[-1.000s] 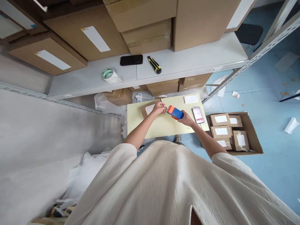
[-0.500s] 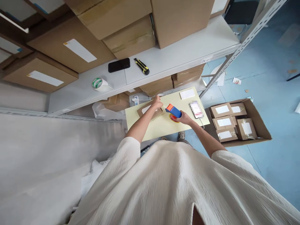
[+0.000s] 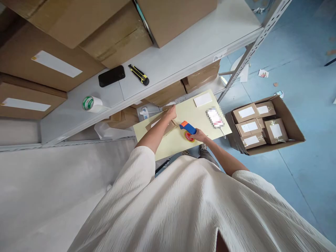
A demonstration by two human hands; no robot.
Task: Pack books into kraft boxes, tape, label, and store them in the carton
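My right hand (image 3: 200,135) grips a blue and orange tape dispenser (image 3: 189,128) with a red and yellow tape roll (image 3: 188,136) at its underside. Just left of the dispenser lies a small brown cardboard box (image 3: 170,128) with a white label, largely covered by my left forearm. My left hand (image 3: 171,112) is closed at the far edge of this box, its fingertips mostly hidden. Both hands are over a pale yellow tabletop (image 3: 168,151). A lit phone (image 3: 215,117) on a cable lies to the right, near a white card-like stack (image 3: 203,99).
A metal shelf (image 3: 162,66) stands ahead, holding large cartons (image 3: 118,38), a dark phone (image 3: 111,76), a utility knife (image 3: 139,75) and a roll of clear tape (image 3: 92,104). On the blue floor at right, an open carton (image 3: 288,120) holds several small labelled boxes.
The view has shifted and turned slightly. My right hand has brought the tape dispenser slightly nearer my body, with its head lower beside the box. My left hand stays near the box's far edge.
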